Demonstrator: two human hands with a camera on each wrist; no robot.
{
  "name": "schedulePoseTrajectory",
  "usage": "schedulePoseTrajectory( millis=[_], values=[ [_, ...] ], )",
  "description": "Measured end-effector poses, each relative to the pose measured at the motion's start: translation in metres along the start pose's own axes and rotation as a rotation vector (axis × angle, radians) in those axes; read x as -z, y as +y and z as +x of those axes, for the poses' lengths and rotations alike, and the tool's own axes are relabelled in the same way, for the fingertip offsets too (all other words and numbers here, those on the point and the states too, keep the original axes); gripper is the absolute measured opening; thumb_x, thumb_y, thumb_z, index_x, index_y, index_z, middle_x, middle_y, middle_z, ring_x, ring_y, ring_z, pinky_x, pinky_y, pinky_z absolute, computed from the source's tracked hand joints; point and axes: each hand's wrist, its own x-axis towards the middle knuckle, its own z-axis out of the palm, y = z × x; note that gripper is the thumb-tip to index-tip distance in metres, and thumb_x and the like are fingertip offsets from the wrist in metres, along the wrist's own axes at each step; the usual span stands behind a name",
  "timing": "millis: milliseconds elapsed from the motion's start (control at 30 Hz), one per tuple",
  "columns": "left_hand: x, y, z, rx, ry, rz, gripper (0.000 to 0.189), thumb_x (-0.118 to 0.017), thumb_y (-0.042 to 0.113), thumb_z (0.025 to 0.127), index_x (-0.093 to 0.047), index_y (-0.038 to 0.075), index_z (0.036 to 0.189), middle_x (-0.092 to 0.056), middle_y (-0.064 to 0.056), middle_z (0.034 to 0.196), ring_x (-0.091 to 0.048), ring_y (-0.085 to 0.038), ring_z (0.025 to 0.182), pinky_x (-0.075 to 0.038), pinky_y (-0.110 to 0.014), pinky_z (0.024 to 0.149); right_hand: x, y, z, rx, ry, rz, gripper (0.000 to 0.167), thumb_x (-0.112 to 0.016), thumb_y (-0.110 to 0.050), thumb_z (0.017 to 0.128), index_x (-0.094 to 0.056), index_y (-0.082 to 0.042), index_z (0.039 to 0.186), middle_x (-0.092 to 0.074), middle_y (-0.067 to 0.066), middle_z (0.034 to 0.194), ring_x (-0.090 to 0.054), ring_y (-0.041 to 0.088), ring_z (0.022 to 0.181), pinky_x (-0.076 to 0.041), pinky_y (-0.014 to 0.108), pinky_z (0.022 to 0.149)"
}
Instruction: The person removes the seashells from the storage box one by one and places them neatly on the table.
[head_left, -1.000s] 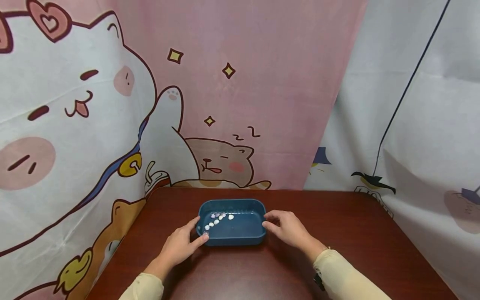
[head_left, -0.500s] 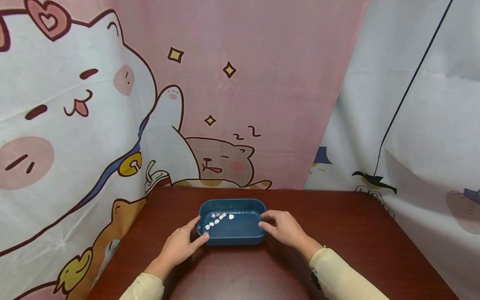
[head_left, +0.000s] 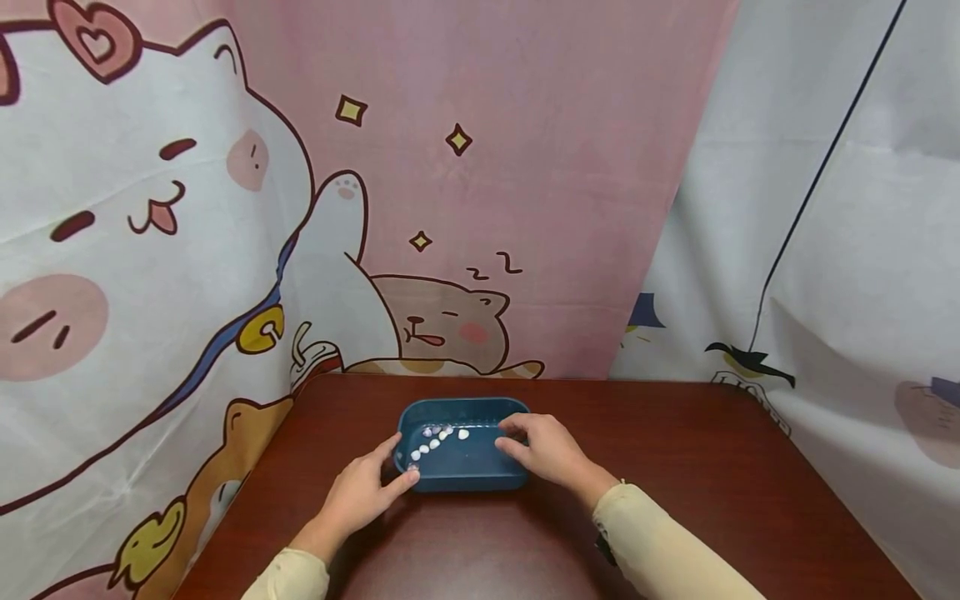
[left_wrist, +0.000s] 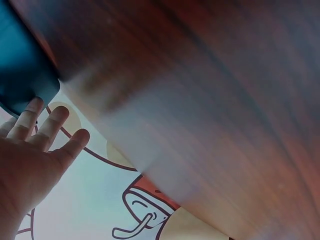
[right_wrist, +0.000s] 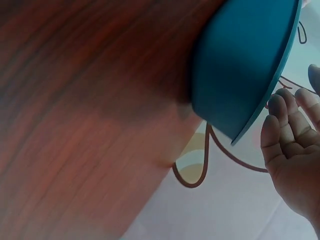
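In the head view, a blue rectangular dish [head_left: 472, 482] with rounded corners sits on the table. Small white pebbles [head_left: 424, 449] lie in a slanting row in its left part, with a few purplish translucent ones [head_left: 429, 432] at the row's upper end. One white pebble [head_left: 463, 434] lies apart, nearer the middle. My left hand [head_left: 360, 492] rests on the dish's left near corner, thumb by the near rim and fingers extended along the left side. My right hand [head_left: 551, 450] is above the dish's right rim, fingers loosely bent, thumb and forefinger apart over the inside, holding nothing visible.
The dark red-brown table [head_left: 675, 483] spreads around the dish. Behind it and at both sides hang cartoon-printed cloths, a pink and white one [head_left: 570, 208] and a paler one [head_left: 862, 275]. A dark cord-like line runs down the right cloth.
My right hand has moved left, from the outside of the dish's right rim to over its inside. The left hand, the dish and the pebbles have stayed in place.
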Motion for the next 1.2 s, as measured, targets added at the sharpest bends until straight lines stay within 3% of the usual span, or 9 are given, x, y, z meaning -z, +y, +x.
schedulePoseTrajectory(
  millis=[267,500,667,1033,1200],
  values=[
    [0.0,0.0,-0.001,0.008,0.005,0.003,0.082,-0.077,0.058,0.094,-0.051,0.018,0.16,-0.07,-0.013,0.145,-0.069,-0.032,0.127,-0.055,-0.061,0.107,-0.013,-0.01,0.019,-0.001,-0.056,0.044,0.035,-0.077,-0.034,0.1,-0.075,-0.015,0.13,-0.08,0.001,0.118,-0.076,0.017,0.106,-0.063,0.043,0.095],
    [0.003,0.002,-0.002,0.019,-0.008,-0.008,0.081,-0.077,0.057,0.094,-0.051,0.017,0.16,-0.069,-0.014,0.146,-0.069,-0.034,0.128,-0.055,-0.062,0.107,-0.025,-0.02,0.036,-0.074,-0.164,0.08,0.042,-0.075,-0.036,0.101,-0.072,-0.015,0.137,-0.078,0.008,0.124,-0.074,0.023,0.111,-0.061,0.048,0.101],
    [0.001,0.002,-0.001,0.028,-0.01,-0.008,0.082,-0.076,0.059,0.094,-0.051,0.019,0.16,-0.068,-0.014,0.147,-0.069,-0.034,0.129,-0.055,-0.062,0.106,-0.037,-0.022,0.047,-0.115,-0.215,0.036,0.043,-0.076,-0.034,0.101,-0.07,-0.015,0.139,-0.078,0.011,0.122,-0.074,0.024,0.109,-0.06,0.05,0.102],
    [0.0,0.001,-0.002,0.016,0.011,-0.024,0.081,-0.077,0.059,0.093,-0.053,0.02,0.159,-0.072,-0.012,0.141,-0.072,-0.028,0.119,-0.059,-0.059,0.1,-0.051,-0.023,0.058,-0.149,-0.221,-0.01,0.044,-0.078,-0.029,0.099,-0.069,-0.014,0.139,-0.079,0.011,0.116,-0.074,0.022,0.101,-0.061,0.049,0.099],
    [0.002,0.001,-0.002,0.022,0.005,-0.032,0.081,-0.077,0.06,0.093,-0.053,0.019,0.159,-0.072,-0.013,0.141,-0.072,-0.029,0.12,-0.058,-0.06,0.101,-0.057,-0.021,0.059,-0.229,-0.229,-0.017,0.046,-0.079,-0.031,0.099,-0.068,-0.017,0.141,-0.078,0.009,0.118,-0.071,0.02,0.101,-0.059,0.051,0.103]
  ],
)
